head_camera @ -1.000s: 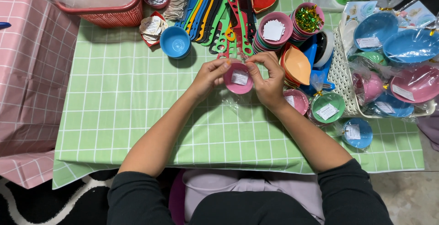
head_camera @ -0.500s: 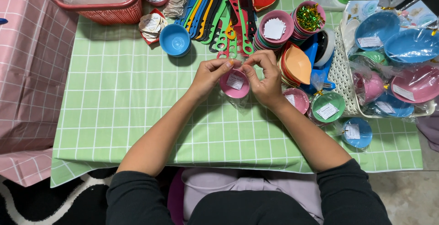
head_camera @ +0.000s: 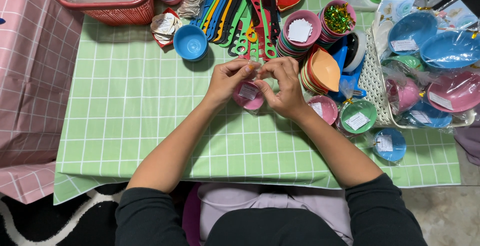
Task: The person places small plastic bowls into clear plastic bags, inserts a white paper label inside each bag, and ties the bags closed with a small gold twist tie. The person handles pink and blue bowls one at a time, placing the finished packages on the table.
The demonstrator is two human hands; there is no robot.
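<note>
Two bare hands meet over the middle of the bench (head_camera: 125, 126), which is covered in a green checked cloth. Head view: the left hand (head_camera: 227, 78) and the right hand (head_camera: 282, 86) both pinch the clear plastic wrap at the top of a small pink plastic bowl (head_camera: 248, 96) with a white paper label inside; each grip is closed on that wrapped bowl, fingertips nearly touching above it. The bowl sits low between the palms, just above the cloth. Beyond the hands lie a blue plastic bowl (head_camera: 190, 42), a fan of coloured plastic combs (head_camera: 240, 16) and a stack of pink bowls topped with white paper squares (head_camera: 299, 33). Right of the right hand: a wrapped pink bowl (head_camera: 324, 108), a wrapped green bowl (head_camera: 358, 117), and a white plastic basket (head_camera: 375, 83) holding more wrapped bowls. A red mesh basket (head_camera: 115, 6) stands at far left.
</note>
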